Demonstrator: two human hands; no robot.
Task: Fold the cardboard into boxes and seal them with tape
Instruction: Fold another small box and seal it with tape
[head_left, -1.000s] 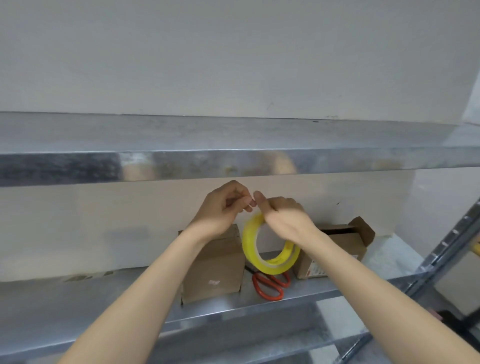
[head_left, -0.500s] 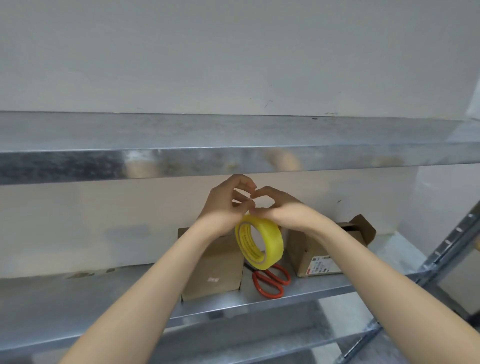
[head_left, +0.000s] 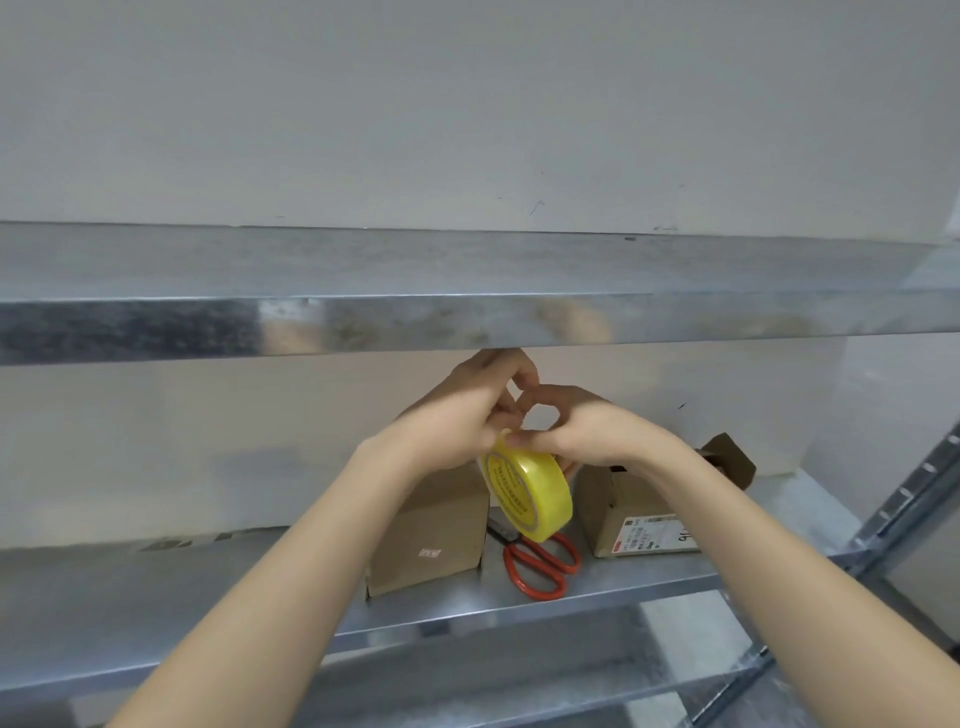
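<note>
A yellow tape roll (head_left: 535, 488) hangs in the air above the middle metal shelf (head_left: 208, 587). My left hand (head_left: 457, 415) and my right hand (head_left: 582, 431) meet at its top edge, and both pinch it with fingertips and thumbs. Below the left hand a folded brown cardboard box (head_left: 431, 530) stands on the shelf. A second box (head_left: 634, 514) with a shipping label and an open flap lies to the right, partly hidden by my right forearm. Between the boxes lie orange-handled scissors (head_left: 540, 564).
An upper metal shelf (head_left: 467, 317) runs across the view just above my hands. A grey upright post (head_left: 914, 499) of the rack stands at the right. Another shelf level (head_left: 519, 670) shows below. A plain wall is behind.
The tape roll has turned so its flat side faces more toward me, and it sits a little lower right. Both hands stay together at its top.
</note>
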